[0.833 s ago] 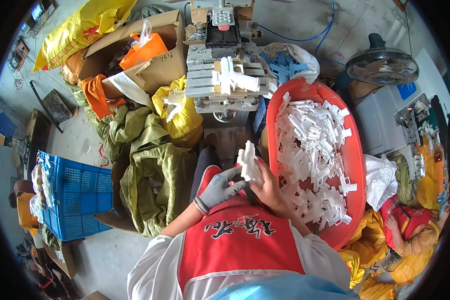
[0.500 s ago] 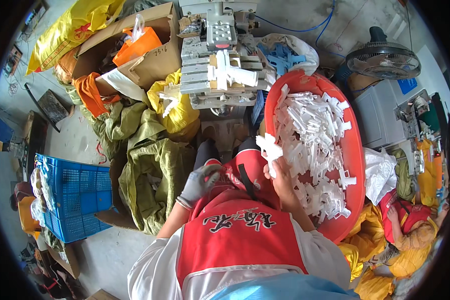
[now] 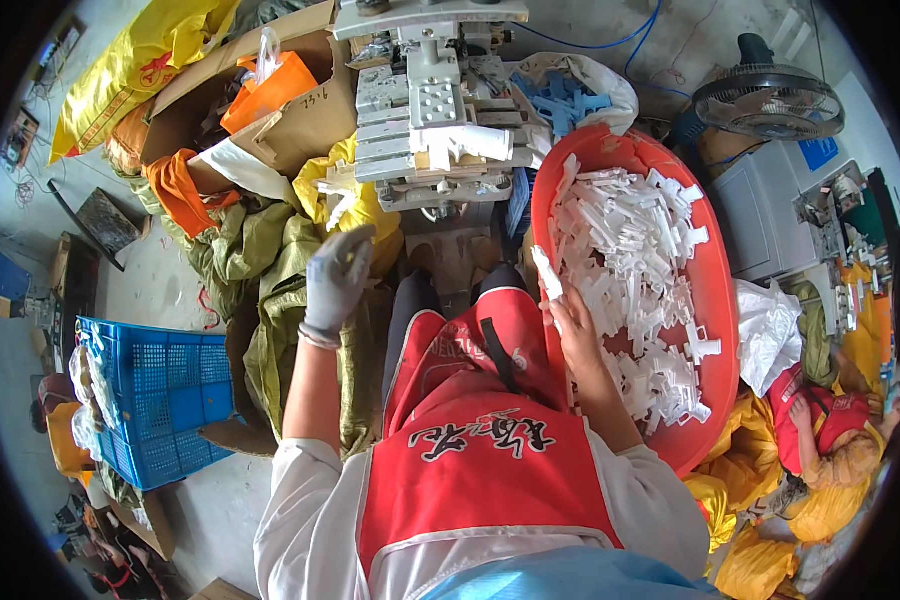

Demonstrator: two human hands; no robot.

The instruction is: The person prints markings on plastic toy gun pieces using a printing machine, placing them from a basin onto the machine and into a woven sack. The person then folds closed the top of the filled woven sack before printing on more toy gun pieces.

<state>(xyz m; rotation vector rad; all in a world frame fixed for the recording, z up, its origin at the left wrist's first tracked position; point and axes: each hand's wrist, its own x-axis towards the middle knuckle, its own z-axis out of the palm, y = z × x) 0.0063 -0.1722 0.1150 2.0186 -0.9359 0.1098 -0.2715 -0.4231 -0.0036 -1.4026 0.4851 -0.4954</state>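
My left hand point(image 3: 338, 278), in a pale grey glove, is raised in front of the yellow bag point(image 3: 378, 215). Its fingers are curled, and nothing shows in them. My bare right hand point(image 3: 576, 330) grips a white plastic toy gun part point(image 3: 547, 275), seen nearly edge-on, beside the red tub point(image 3: 712, 400). White toy gun parts point(image 3: 625, 235) fill that tub in a heap. Ahead of me, another white toy gun piece point(image 3: 468, 146) lies on the bed of a metal press point(image 3: 440, 95), partly under its studded block.
At left stand a blue plastic crate point(image 3: 155, 400), olive woven sacks point(image 3: 270, 350) and a cardboard box point(image 3: 315, 110) with an orange bag. A black fan point(image 3: 768, 105) stands at far right. A bag of blue pieces point(image 3: 560, 100) sits behind the tub. Another person point(image 3: 830, 430) sits at right.
My left hand has risen from my lap toward the yellow bag. My right hand has turned its part edge-on and shifted slightly right. The press block now overlaps the piece on the bed.
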